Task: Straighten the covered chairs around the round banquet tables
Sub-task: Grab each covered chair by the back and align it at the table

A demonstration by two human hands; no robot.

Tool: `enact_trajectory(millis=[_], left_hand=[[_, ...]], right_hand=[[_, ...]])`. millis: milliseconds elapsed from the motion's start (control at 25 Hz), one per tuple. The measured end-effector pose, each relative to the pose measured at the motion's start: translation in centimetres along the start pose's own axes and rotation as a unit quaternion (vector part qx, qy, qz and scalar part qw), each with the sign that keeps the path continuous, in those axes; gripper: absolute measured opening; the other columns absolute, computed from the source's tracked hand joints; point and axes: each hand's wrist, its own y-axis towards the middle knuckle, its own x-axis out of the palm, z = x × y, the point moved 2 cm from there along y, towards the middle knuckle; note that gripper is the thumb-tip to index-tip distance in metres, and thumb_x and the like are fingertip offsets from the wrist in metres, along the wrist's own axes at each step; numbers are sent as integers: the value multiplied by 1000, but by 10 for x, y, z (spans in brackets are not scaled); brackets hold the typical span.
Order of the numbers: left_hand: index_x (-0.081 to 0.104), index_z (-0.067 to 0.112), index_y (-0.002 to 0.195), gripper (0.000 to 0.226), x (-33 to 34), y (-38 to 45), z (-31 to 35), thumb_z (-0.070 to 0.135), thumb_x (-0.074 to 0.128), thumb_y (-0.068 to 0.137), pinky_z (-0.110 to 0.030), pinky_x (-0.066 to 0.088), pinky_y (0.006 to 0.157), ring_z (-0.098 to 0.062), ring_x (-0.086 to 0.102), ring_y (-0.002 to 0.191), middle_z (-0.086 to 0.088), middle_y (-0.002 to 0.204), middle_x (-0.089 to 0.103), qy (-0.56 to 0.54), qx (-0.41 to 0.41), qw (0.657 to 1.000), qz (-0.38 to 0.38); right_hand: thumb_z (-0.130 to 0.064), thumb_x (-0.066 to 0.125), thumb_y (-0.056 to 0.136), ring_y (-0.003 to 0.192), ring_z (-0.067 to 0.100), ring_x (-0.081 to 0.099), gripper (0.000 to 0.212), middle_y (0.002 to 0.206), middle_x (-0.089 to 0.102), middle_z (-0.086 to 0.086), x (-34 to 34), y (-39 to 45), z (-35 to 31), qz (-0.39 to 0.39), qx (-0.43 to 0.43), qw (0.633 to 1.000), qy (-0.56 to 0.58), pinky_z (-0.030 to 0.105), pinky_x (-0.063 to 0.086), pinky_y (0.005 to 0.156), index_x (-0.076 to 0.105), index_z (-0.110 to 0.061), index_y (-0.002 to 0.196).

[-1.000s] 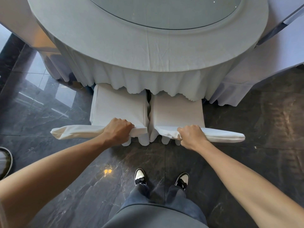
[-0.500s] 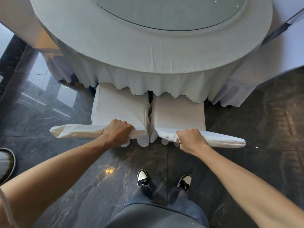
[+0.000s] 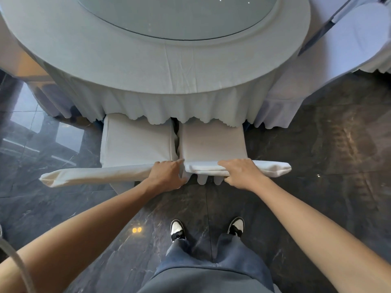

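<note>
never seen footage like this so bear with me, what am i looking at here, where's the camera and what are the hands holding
There is no machine here: this is a person at work, filmed by one wide-angle camera worn on their head. It looks forward and down, so you see their own arms, legs and shoes from above.

In front of them is a round banquet table under a white cloth, with a glass disc in the middle. Two chairs in white covers are pushed in side by side under its edge. The left hand grips the top of the left chair's back, and the right hand grips the top of the right chair's back. The two seats sit almost touching, with a narrow gap between them. The floor is dark polished stone.
</note>
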Motion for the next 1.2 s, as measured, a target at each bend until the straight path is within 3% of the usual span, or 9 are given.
enact_trajectory(millis=[80, 160, 320, 400, 480, 560, 720, 1000, 1200], left_hand=[[43, 25, 147, 67, 4, 9, 42, 51, 60, 87, -39, 50, 95, -25, 62, 113, -2, 133, 62, -106, 46, 993, -24], [48, 26, 144, 62, 7, 23, 75, 52, 57, 89, -35, 49, 96, -23, 60, 116, 1, 136, 60, -138, 81, 987, -34], [60, 21, 124, 48, 6, 63, 132, 46, 55, 84, -29, 44, 75, -25, 66, 101, -1, 113, 68, 8, 105, 984, -147], [63, 13, 116, 42, -2, 86, 178, 39, 64, 83, -29, 45, 71, -24, 65, 90, -6, 105, 70, 91, 87, 966, -225], [62, 12, 123, 52, -8, 104, 211, 38, 74, 80, -30, 48, 77, -21, 62, 90, -4, 109, 68, 99, 65, 949, -292], [52, 16, 138, 66, -11, 131, 259, 40, 75, 82, -30, 49, 93, -19, 59, 108, -2, 128, 60, 36, 48, 948, -313], [44, 16, 147, 61, -26, 182, 343, 35, 65, 93, -34, 40, 110, -23, 49, 130, -4, 149, 46, -7, 56, 974, -219], [54, 22, 131, 53, -67, 305, 466, 41, 58, 82, -39, 52, 92, -27, 60, 112, -3, 128, 61, 58, 29, 994, -91], [55, 26, 120, 44, -102, 428, 546, 42, 57, 80, -35, 50, 83, -25, 61, 105, 1, 116, 64, 39, 15, 998, -42]], right_hand=[[-29, 59, 83, 91, 26, 58, 30, 101, 64, -1, 0, -18, 27, 6, 17, 999, 50, 40, 45, 74, 53, -25, 112], [-26, 60, 81, 96, 25, 59, 33, 106, 64, -1, 4, -34, 59, 3, 50, 992, 118, 41, 47, 77, 56, -29, 114], [-15, 55, 78, 120, 26, 54, 57, 131, 59, -1, 19, -59, 134, -32, 96, 976, 195, 44, 46, 96, 52, -35, 132], [-16, 52, 80, 121, 27, 54, 55, 130, 58, 0, 23, -72, 187, -56, 106, 970, 210, 44, 48, 94, 52, -34, 132], [-20, 53, 81, 116, 25, 57, 54, 130, 58, -1, 25, -77, 230, -101, 115, 966, 210, 42, 50, 90, 52, -35, 132], [-24, 53, 80, 114, 22, 58, 56, 134, 57, -2, 21, -89, 288, -134, 122, 964, 197, 40, 51, 91, 52, -35, 135], [-27, 53, 82, 114, 22, 58, 51, 134, 56, -1, 1, -106, 383, -154, 133, 963, 179, 37, 50, 92, 57, -31, 133], [-12, 49, 82, 119, 22, 56, 54, 136, 56, 2, -60, -92, 541, -122, 126, 972, 158, 34, 48, 96, 57, -28, 134], [-21, 50, 82, 121, 22, 55, 55, 140, 54, 1, -105, -34, 682, -113, 129, 977, 124, 37, 47, 98, 53, -31, 136]])
